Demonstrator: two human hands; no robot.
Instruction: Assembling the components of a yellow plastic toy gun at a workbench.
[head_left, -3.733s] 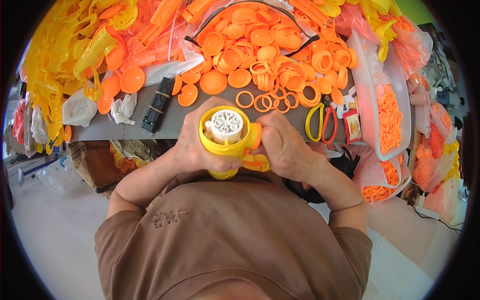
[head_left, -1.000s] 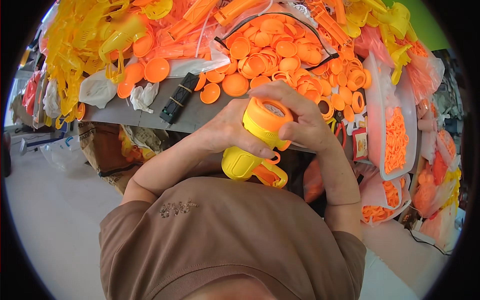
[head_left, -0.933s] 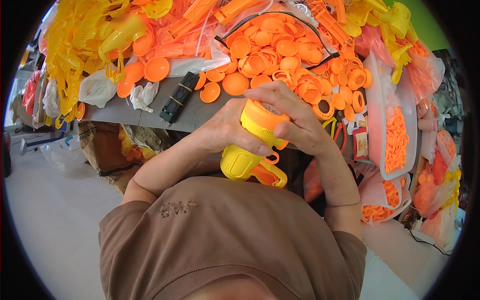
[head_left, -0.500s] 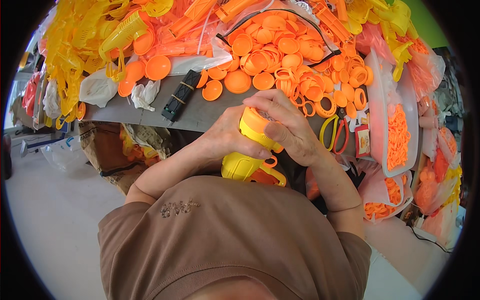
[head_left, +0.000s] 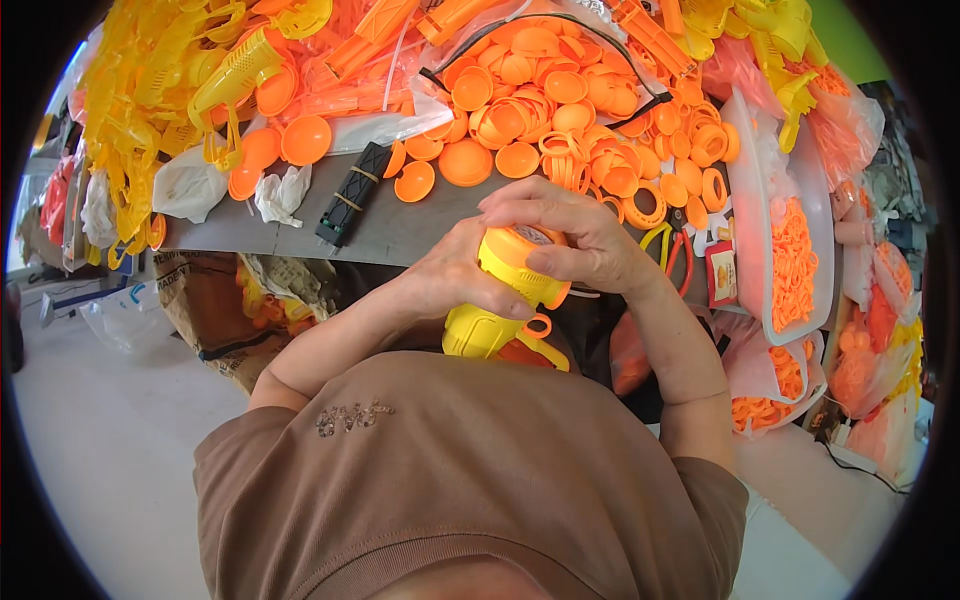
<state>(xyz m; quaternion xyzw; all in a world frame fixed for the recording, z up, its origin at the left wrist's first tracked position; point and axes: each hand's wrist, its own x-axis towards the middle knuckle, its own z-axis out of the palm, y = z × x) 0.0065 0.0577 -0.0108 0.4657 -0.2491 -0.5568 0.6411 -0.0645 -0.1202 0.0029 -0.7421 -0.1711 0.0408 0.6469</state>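
Now we hold a yellow plastic toy (head_left: 505, 300) with both hands, close to our chest and just in front of the grey table (head_left: 400, 225). Our left hand (head_left: 455, 280) is closed around the left side of the toy's body, and our right hand (head_left: 570, 235) lies over its round top with the fingers (head_left: 520, 205) curved down, so both hands grip it firmly. Below the hands we see the lower yellow part of the toy with a small orange ring (head_left: 538, 328) on it. On the table, well apart from our hands, lie many orange caps (head_left: 520, 110) and orange rings (head_left: 640, 170), a black flat piece (head_left: 352, 192) and a white crumpled cloth (head_left: 280, 192). At the right stands a white tray (head_left: 745, 180) with small orange parts (head_left: 795, 265), and a pair of pliers with yellow handles (head_left: 668, 238) lies just beside our right wrist.
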